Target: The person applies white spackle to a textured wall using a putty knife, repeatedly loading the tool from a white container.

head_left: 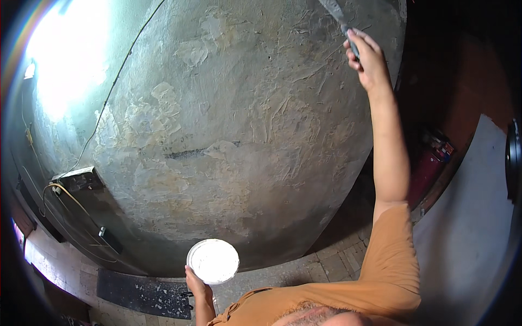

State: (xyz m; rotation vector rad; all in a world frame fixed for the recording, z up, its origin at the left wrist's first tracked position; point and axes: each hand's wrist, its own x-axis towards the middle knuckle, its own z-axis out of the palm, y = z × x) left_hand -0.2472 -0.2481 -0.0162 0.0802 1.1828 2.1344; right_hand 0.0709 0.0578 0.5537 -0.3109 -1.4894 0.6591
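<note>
My right hand [371,61] is raised high at the upper right, its fingers closed round the handle of a putty knife [333,10]. The knife's blade points up and left over a rough grey wall [217,103]; whether it touches the surface I cannot tell. Low in front of me, my left hand [199,285] grips a round white tub [233,273] from its left side. Something bright white shows inside the tub. Uneven smears and ridges of filler, grey and yellowish, cover much of the wall.
A bright light [68,54] glares at the upper left. A dark cable [120,70] runs down the wall to a small box [81,178]. On the tiled floor lies a dark, white-spotted mat [142,293]. To the right are a dark red cylinder [427,171] and a pale panel [462,212].
</note>
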